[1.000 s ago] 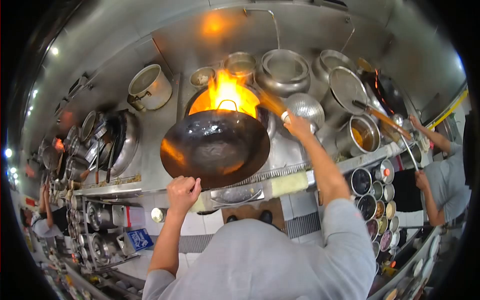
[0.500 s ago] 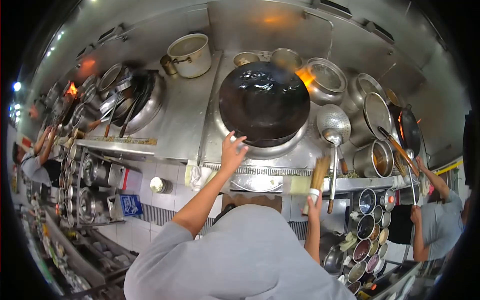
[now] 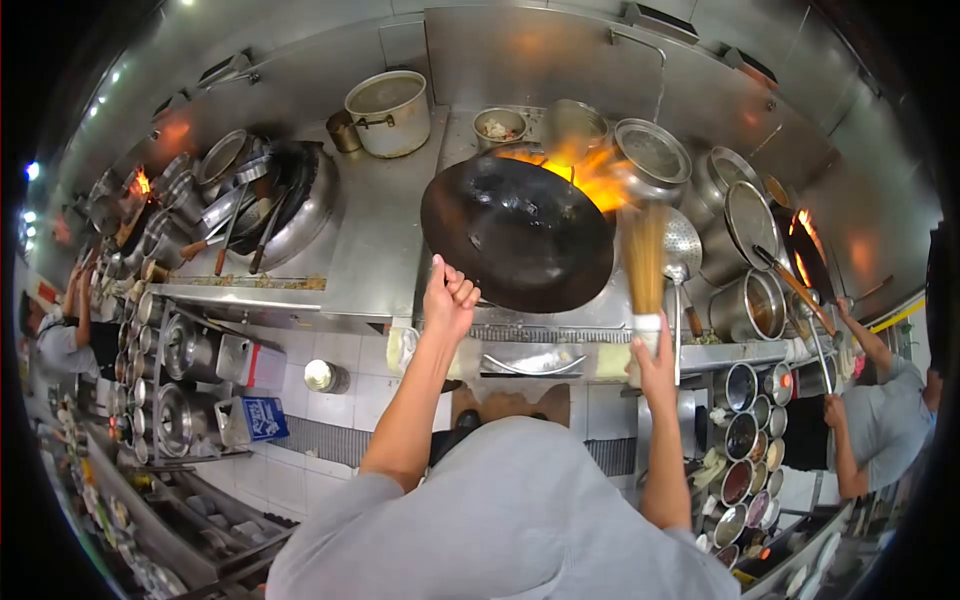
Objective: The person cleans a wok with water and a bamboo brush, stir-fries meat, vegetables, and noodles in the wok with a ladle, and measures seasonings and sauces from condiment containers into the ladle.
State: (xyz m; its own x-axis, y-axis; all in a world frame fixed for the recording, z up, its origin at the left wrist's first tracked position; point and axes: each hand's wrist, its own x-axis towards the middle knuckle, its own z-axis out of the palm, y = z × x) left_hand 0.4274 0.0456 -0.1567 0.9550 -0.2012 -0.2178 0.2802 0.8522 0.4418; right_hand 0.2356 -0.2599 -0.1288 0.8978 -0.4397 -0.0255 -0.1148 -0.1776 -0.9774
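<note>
Both forearms [image 3: 412, 405] are extended, well apart, to the front edge of the bench [image 3: 372, 265]. One wok [image 3: 515, 238], tilted behind that edge, is clamped at its near-left rim by the curled left hand [image 3: 451, 302]. One brush [image 3: 646, 285] is gripped upright by the right hand [image 3: 655, 362]. Perforated ladles [image 3: 684, 243] beside: one.

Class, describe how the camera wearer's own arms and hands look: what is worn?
The left hand and right hand are bare, with no gloves or watch visible. Short sleeves of a plain grey shirt leave both forearms uncovered.
</note>
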